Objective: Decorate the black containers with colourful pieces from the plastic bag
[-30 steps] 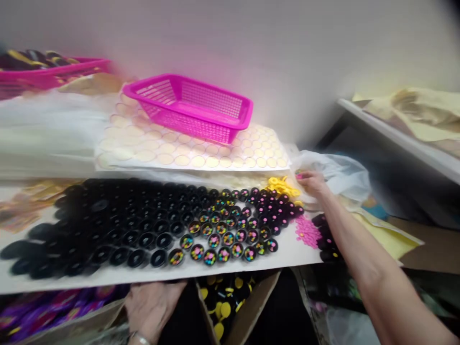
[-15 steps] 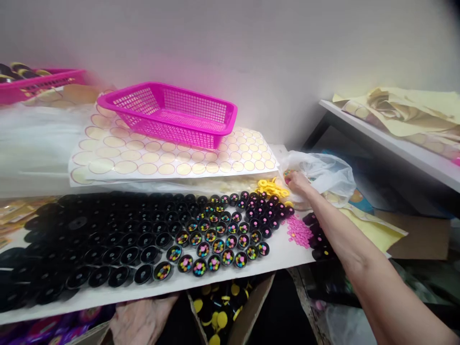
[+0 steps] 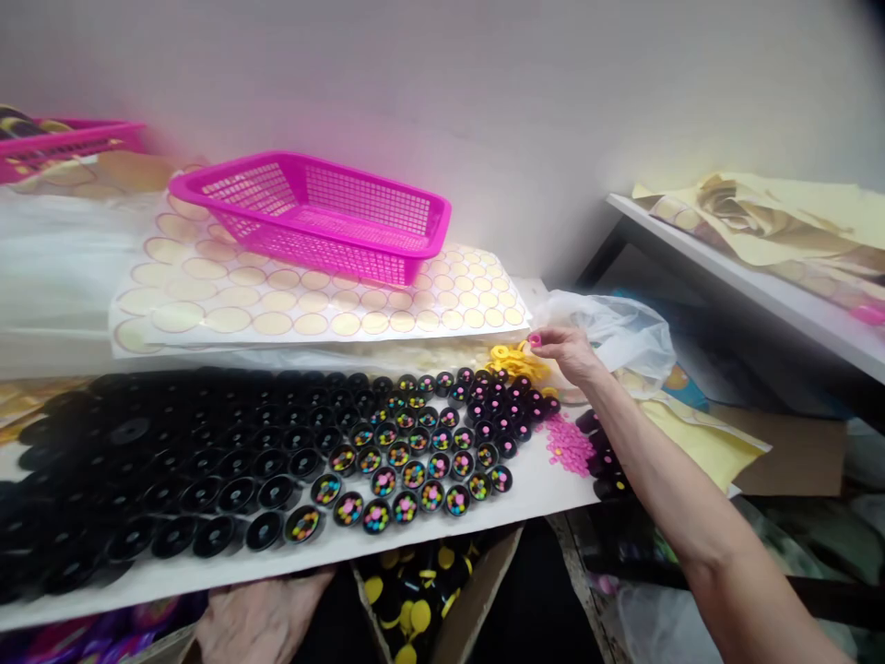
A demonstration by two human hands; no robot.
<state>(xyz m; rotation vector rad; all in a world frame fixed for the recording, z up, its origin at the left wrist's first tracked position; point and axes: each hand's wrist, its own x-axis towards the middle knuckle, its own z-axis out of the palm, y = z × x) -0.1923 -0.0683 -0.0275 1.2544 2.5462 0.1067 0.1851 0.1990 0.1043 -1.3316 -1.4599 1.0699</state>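
Observation:
My right hand (image 3: 568, 352) is raised beside the white plastic bag (image 3: 622, 337), its thumb and fingers pinched on a small round pink piece (image 3: 535, 340). Just below and left of that piece lies a heap of yellow rings (image 3: 515, 361). Rows of black cups (image 3: 277, 493) cover the white tabletop; those toward the right hold coloured beads (image 3: 413, 474), several with pink ones on top. A pile of pink beads (image 3: 571, 444) sits nearer the right end. My left hand (image 3: 263, 618) is low under the table's front edge, with its fingers hidden.
A pink mesh basket (image 3: 401, 267) stands on sheets of round stickers (image 3: 269, 323) at the back. Below the table edge is a cardboard box (image 3: 477, 599) with black and yellow pieces. A white shelf (image 3: 691, 258) juts in at right.
My right hand has come out of the plastic bag and moved slightly left, with the pink piece now showing in its fingertips. The view has shifted slightly; my left hand stays low.

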